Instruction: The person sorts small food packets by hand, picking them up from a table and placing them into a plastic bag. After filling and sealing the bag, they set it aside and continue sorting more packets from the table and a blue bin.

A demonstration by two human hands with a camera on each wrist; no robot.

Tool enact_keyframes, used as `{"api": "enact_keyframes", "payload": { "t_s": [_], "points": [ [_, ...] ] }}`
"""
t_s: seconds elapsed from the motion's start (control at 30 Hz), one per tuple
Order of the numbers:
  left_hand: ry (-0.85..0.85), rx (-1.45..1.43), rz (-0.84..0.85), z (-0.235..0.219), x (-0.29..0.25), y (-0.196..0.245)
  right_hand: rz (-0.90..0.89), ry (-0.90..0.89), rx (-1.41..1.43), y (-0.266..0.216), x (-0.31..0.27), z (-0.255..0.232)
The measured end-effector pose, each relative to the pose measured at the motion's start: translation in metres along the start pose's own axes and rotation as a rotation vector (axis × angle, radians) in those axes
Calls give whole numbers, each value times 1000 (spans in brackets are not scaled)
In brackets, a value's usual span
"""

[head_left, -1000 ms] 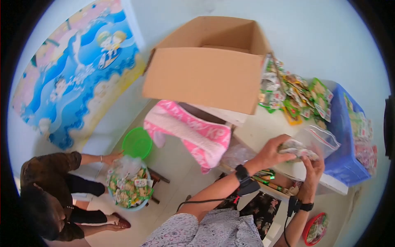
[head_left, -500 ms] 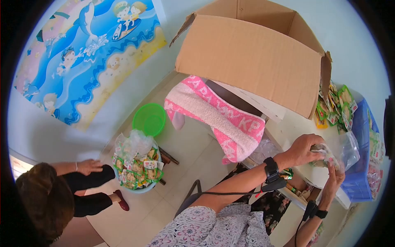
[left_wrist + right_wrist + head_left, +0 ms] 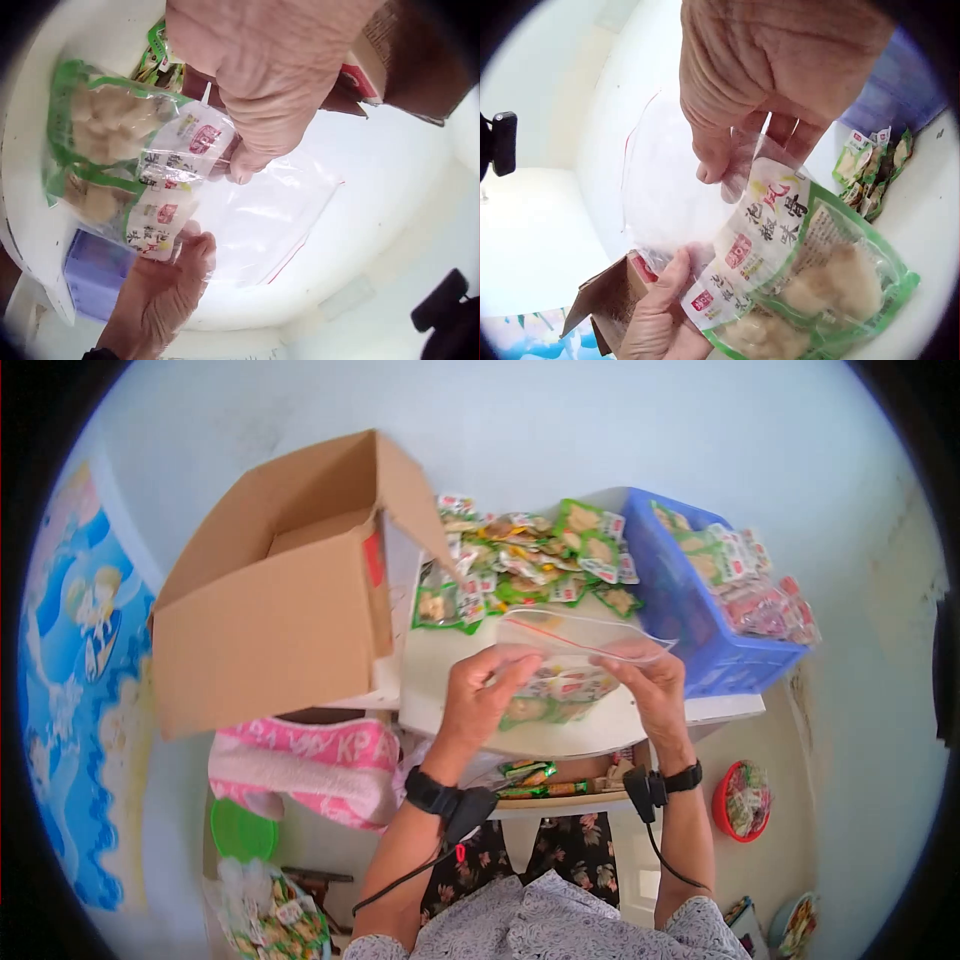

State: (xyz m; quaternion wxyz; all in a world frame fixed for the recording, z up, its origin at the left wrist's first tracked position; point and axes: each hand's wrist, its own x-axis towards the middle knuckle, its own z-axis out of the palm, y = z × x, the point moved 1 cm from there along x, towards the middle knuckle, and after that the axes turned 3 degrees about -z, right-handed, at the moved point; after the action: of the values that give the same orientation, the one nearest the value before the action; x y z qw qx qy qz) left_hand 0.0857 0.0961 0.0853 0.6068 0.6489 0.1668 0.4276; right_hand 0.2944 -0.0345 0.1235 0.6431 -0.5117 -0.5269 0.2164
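A clear zip bag with a red line along its top hangs between the two hands over the white table. Inside are green-and-white snack packets, pale pieces showing through their windows in both wrist views. My left hand pinches the bag's left side between thumb and fingers. At the opposite side my right hand pinches it likewise. In the right wrist view, the right thumb and fingers grip the film just above the printed packets. The bag's upper part spreads out, see-through.
Loose snack packets are heaped at the table's back, beside a blue crate holding more. An open cardboard box stands left, above a pink towel. Below the tabletop, an open drawer holds green-wrapped sticks. A red basket is lower right.
The head view has swung right, and the seated person has left it. The bag, earlier bunched around the packets, now hangs spread between both hands in front of the body.
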Motion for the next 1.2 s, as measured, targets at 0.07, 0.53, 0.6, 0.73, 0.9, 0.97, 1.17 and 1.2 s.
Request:
{"api": "enact_keyframes", "payload": {
  "t_s": [0.07, 0.53, 0.6, 0.73, 0.9, 0.97, 1.17, 1.2],
  "points": [
    [13, -27, -8, -1, 1, 7, -55, -13, 48, -1, 2, 1],
    [66, 78, 0, 8, 1, 31, 13, 1, 167, -10, 2, -2],
    [81, 95, 2, 10, 1, 31, 26, 23, 155, -12, 0, -1],
    [118, 107, 2, 14, 2, 30, 61, 59, 117, -14, 3, -5],
    [146, 96, -42, 12, 4, 25, 204, 88, 49, -7, 6, -9],
    [190, 45, -16, 15, 4, 24, 266, 74, 82, -1, 7, -10],
    [388, 546, 281, 22, 4, 42, 411, -55, 9, 9, 5, -13],
    [438, 720, 431, 24, 4, 45, 413, -56, 12, 10, 4, -13]
  ]
}}
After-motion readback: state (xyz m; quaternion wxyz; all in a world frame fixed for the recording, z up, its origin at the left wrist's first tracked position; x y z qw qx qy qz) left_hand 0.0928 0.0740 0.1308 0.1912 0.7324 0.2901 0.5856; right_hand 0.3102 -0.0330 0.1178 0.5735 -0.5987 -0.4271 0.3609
